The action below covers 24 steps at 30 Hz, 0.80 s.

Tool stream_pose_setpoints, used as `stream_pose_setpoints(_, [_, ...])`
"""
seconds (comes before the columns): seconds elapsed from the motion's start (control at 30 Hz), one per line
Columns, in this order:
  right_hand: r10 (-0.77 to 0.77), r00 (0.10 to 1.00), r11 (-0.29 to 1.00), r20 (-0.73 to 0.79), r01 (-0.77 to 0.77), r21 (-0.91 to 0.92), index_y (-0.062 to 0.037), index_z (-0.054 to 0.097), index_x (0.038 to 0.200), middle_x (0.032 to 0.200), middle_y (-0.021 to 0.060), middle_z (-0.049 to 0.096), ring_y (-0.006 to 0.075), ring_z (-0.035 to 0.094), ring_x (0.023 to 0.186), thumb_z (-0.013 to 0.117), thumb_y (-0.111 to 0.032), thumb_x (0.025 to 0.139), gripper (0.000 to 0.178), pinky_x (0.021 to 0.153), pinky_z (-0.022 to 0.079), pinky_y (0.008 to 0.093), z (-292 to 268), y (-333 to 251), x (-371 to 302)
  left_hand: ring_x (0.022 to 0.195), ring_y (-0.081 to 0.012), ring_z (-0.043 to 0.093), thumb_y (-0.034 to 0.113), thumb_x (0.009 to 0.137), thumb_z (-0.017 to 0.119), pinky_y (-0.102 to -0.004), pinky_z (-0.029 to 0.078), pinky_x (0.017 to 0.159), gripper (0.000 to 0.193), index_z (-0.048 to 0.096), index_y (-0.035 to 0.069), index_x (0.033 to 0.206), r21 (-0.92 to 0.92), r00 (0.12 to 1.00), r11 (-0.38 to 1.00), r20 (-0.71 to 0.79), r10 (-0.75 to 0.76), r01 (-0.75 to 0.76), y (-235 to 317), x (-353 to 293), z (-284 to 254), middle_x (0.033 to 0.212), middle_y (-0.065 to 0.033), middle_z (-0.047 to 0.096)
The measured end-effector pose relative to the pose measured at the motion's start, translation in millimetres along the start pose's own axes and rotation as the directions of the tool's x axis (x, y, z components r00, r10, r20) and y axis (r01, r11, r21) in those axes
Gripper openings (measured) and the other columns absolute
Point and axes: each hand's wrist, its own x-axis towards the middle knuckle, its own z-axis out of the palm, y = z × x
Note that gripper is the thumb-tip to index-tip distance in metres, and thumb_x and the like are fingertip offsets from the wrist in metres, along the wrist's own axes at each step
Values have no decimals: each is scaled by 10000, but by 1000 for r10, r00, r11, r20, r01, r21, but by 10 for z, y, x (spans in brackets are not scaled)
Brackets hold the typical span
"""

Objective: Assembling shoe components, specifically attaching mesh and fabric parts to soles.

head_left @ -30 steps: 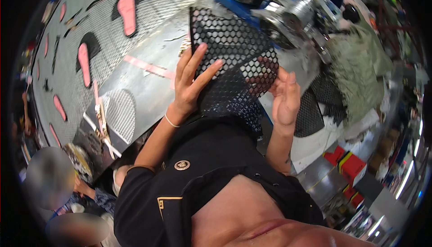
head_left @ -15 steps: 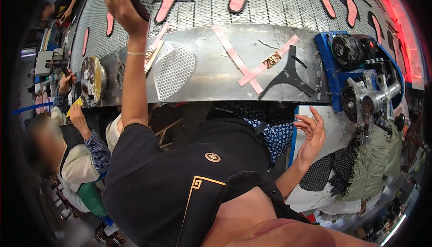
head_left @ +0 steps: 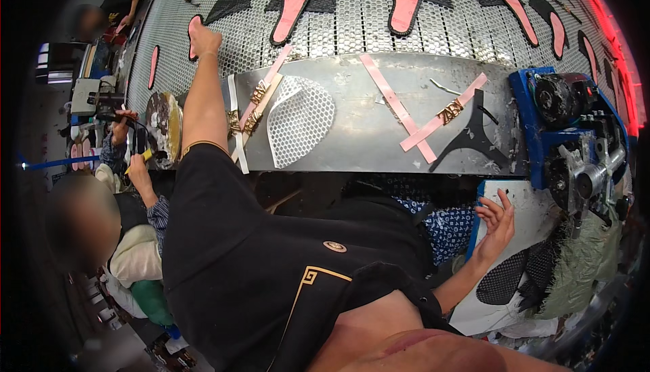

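Observation:
My left hand point(head_left: 206, 39) reaches out over the mesh belt point(head_left: 349, 30) at the far left. Its fingers are drawn together on a pink-topped shoe sole point(head_left: 193, 48) with a black rim, covering part of it. A dark rounded piece point(head_left: 228, 3) lies on the belt just beyond that hand. On the right, my right hand point(head_left: 497, 222) hovers above a white board point(head_left: 528, 199) at the bench's near side; its loosely curled fingers are apart and hold nothing. More soles, such as a pink one point(head_left: 292, 10), lie in a row along the belt beside black curved pieces.
The metal bench point(head_left: 359, 128) carries pink strips point(head_left: 389, 94) with gold ornaments, a white honeycomb-patterned piece point(head_left: 301, 121) and a black three-armed piece point(head_left: 477, 138). A blue machine point(head_left: 531, 125) stands at its right end. At left, a co-worker's hand point(head_left: 140, 176) holds something yellow beside a round, smeared turntable point(head_left: 162, 128).
My left hand has come down onto the sole at the left. The dark piece that was by it now lies on the belt. My right hand stays raised, and the view has shifted.

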Motion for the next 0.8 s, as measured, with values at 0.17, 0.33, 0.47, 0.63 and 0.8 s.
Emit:
stream_pose_setpoints(0.17, [5, 992, 999, -127, -10, -38, 41, 532, 1266, 929, 150, 685, 149, 645, 748, 363, -396, 1033, 523, 727, 494, 243, -205, 151, -116, 1278, -411, 429, 317, 779, 637, -532, 400, 1011, 738, 342, 36, 1393, 8, 975, 978, 73, -209, 209, -532, 100, 122, 1399, -232, 413])
stream_pose_setpoints(0.33, [2, 971, 994, -240, -27, -102, 43, 520, 1278, 921, 136, 680, 138, 638, 739, 372, -420, 1030, 546, 747, 503, 244, -270, 166, -222, 1292, -393, 422, 494, 775, 669, -510, 382, 1045, 878, 332, -40, 1384, -4, 965, 979, 175, -198, 202, -782, 413, 355, 1410, -226, 411])
stream_pose_setpoints(0.47, [5, 966, 995, -257, -30, -93, 39, 517, 1281, 918, 137, 681, 138, 638, 738, 360, -414, 1033, 540, 745, 506, 252, -253, 137, -274, 1293, -376, 432, 521, 780, 677, -494, 398, 1038, 895, 336, -53, 1376, 90, 986, 985, 68, -153, 147, -987, 623, 489, 1390, -235, 435])
stream_pose_setpoints(0.63, [-15, 958, 985, -286, -36, -170, 31, 518, 1286, 926, 136, 680, 141, 640, 735, 349, -398, 1038, 524, 714, 493, 251, -192, 104, -457, 1131, -397, 590, 512, 761, 692, -479, 472, 951, 919, 371, -91, 1376, 233, 967, 966, 199, -161, 113, -986, 682, 537, 1237, -252, 591])
stream_pose_setpoints(0.8, [-5, 964, 997, -264, -16, -78, 34, 520, 1284, 932, 135, 681, 133, 635, 728, 366, -389, 1036, 514, 710, 493, 240, -220, 197, -319, 1078, -420, 607, 415, 664, 739, -448, 473, 927, 672, 651, -113, 1070, -102, 948, 964, 233, -217, 245, -1374, 1031, -3, 1166, -280, 622])
